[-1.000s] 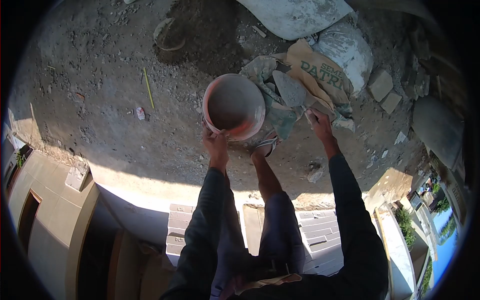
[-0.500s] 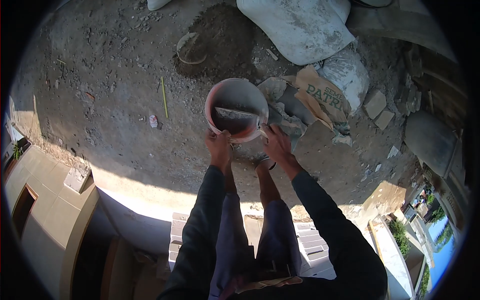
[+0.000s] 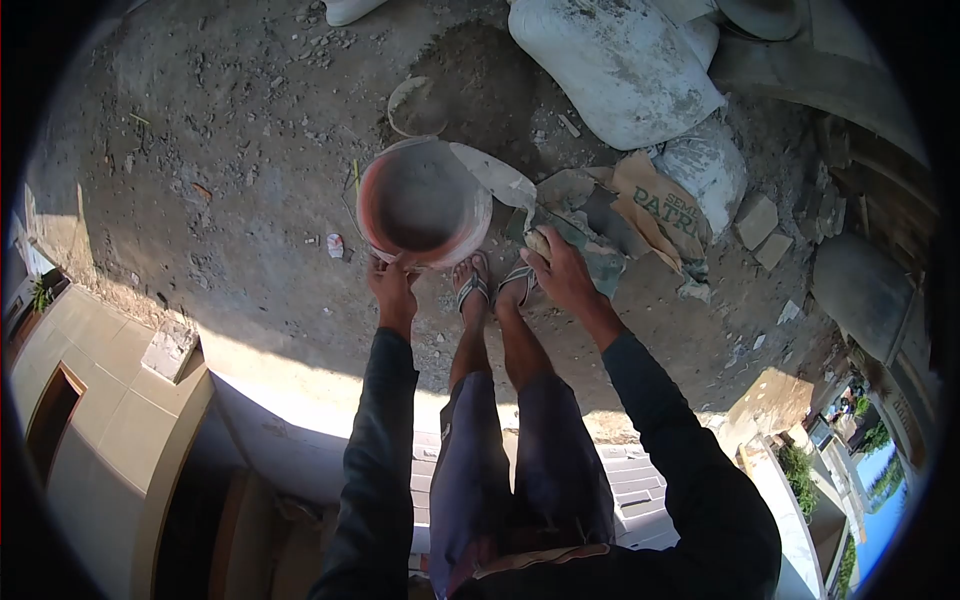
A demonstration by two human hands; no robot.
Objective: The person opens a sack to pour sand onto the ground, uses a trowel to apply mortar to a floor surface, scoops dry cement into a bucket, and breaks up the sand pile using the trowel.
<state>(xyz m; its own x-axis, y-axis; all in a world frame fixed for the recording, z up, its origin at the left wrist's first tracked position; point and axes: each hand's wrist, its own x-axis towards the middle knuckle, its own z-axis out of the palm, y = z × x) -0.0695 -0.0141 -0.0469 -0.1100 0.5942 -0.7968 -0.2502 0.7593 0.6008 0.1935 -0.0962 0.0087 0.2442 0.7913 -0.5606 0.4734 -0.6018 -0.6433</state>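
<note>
A round bucket (image 3: 372,205) with a reddish inner wall and a pale, dusty rim is held tilted above the ground. My left hand (image 3: 393,295) is closed on its near rim. Inside the bucket there is grey residue. In my right hand (image 3: 565,270), fingers are wrapped round the handle of a trowel, whose grey-smeared blade (image 3: 497,177) points left and lies against or just over the bucket's right rim. Beneath the trowel, a torn cement bag (image 3: 660,205) is spread on the ground.
Behind the bucket rises a dark sand heap (image 3: 470,85), with a round bowl-like object (image 3: 415,105) at its edge. White sacks (image 3: 620,75) lie at the back right, near broken blocks (image 3: 757,222). My sandalled feet (image 3: 472,280) stand just below the bucket.
The bucket has moved left and closer to me. The trowel has come out of the bucket to its right side, and my right hand has left the rim.
</note>
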